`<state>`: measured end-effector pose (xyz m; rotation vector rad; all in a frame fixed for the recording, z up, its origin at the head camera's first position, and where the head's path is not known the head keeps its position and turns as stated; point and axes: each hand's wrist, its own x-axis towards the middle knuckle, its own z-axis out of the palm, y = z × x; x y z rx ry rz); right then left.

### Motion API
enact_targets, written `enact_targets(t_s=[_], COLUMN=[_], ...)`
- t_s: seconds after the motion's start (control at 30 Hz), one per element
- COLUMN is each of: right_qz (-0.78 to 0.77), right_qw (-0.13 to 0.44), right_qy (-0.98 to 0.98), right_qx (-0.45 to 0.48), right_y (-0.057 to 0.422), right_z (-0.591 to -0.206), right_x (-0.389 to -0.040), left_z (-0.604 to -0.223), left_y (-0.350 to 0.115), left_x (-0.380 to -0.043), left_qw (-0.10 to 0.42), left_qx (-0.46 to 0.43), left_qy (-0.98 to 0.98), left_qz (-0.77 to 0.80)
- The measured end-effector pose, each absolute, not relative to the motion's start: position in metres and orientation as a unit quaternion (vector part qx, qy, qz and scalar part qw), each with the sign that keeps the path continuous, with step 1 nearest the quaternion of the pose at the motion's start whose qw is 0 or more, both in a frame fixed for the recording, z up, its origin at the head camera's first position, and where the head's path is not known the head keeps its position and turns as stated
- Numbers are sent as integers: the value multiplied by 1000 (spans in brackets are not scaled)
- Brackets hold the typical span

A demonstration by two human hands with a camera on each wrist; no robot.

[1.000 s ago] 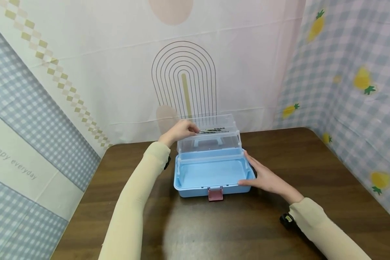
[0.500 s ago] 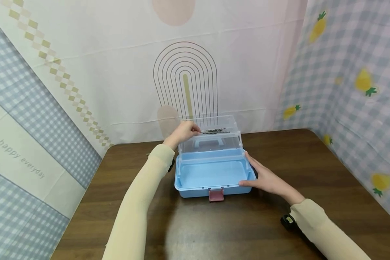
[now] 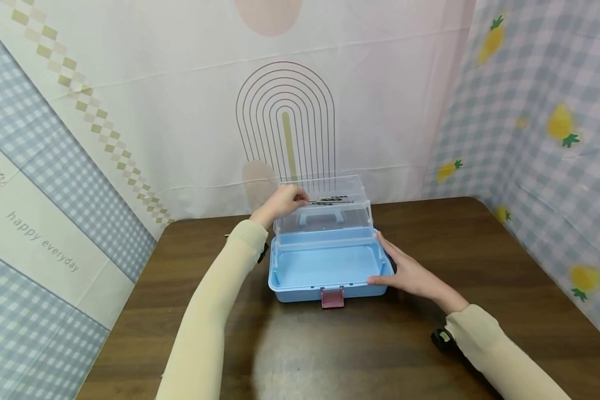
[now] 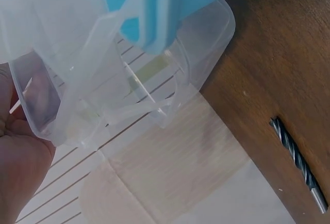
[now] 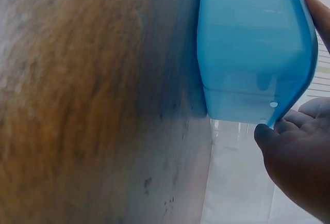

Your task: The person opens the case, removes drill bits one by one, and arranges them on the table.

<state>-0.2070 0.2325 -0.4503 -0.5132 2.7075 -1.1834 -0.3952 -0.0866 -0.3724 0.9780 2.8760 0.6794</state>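
A light blue toolbox [image 3: 330, 268] stands with its clear lid raised and a clear upper tray [image 3: 325, 219] unfolded at the back. Several dark drill bits [image 3: 332, 200] lie lengthwise in the top of the clear part. My left hand [image 3: 282, 201] reaches over its left end, fingertips pinching the ends of the bits; in the left wrist view the clear plastic partly covers the fingers. My right hand [image 3: 405, 272] holds the toolbox's right end, thumb on the front rim and fingers along the side. The toolbox's lower compartment is bare, and its reddish latch [image 3: 332, 298] hangs down in front.
One dark drill bit [image 4: 298, 163] with a silver shank lies on the brown wooden table [image 3: 320, 355], left of the toolbox and mostly behind the left sleeve in the head view. A patterned cloth [image 3: 370, 111] hangs just behind the table's far edge.
My left hand has shifted slightly right at the bits, and the loose bit's end now shows beside the left sleeve. My right hand stays on the toolbox.
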Motion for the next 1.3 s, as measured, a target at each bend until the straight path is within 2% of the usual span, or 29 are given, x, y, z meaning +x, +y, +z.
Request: enact_targets(t_s=[0.73,1.07,1.3], right_qz=[-393,-391,-388], right_qw=[72,70,66], right_qy=[900,901,902], right_qx=[-172,-174,-177], right_y=[232,233,235], right_z=[-452,-453,-451], right_x=[-207,-209,-209], left_z=[-357,-352,-348], left_y=[-103,-127,-149], left_x=[-395,-393,-391], left_qw=[-12,-13,-36], left_qx=[324,318,327], left_qy=[917,920,917], left_qz=[230,229,228])
